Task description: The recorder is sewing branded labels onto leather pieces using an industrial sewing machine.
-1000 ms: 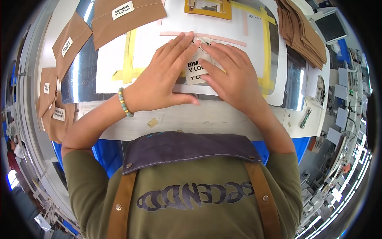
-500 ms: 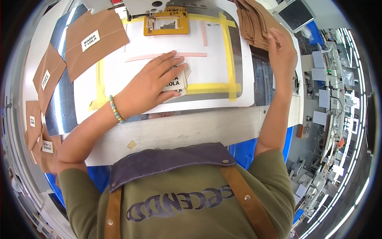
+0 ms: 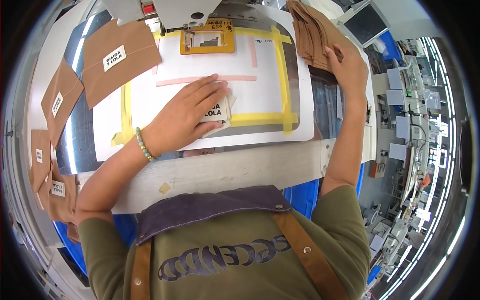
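My left hand [image 3: 185, 112] rests with fingers extended over a small pile of off-white printed labels [image 3: 214, 111], on a white sheet [image 3: 255, 95] bordered with yellow tape [image 3: 285, 85]. A pink strip [image 3: 170, 81] lies just beyond the fingers. My right hand [image 3: 347, 70] is at the top right, thumb and fingers closed on the edge of a stack of brown fabric or leather pieces [image 3: 312, 37]. A yellow template with a rectangular opening [image 3: 207, 47] sits beneath the machine head.
Brown pieces with white labels [image 3: 122, 82] overlap along the left of the table. A white machine head [image 3: 185, 12] with a red button overhangs the back, a screen [image 3: 364, 22] stands back right, and the pale wooden table edge [image 3: 240, 165] runs before me.
My right hand has left the labels and moved right to grip the brown stack. My left hand stays on the labels. The view has shifted, showing more of the machine.
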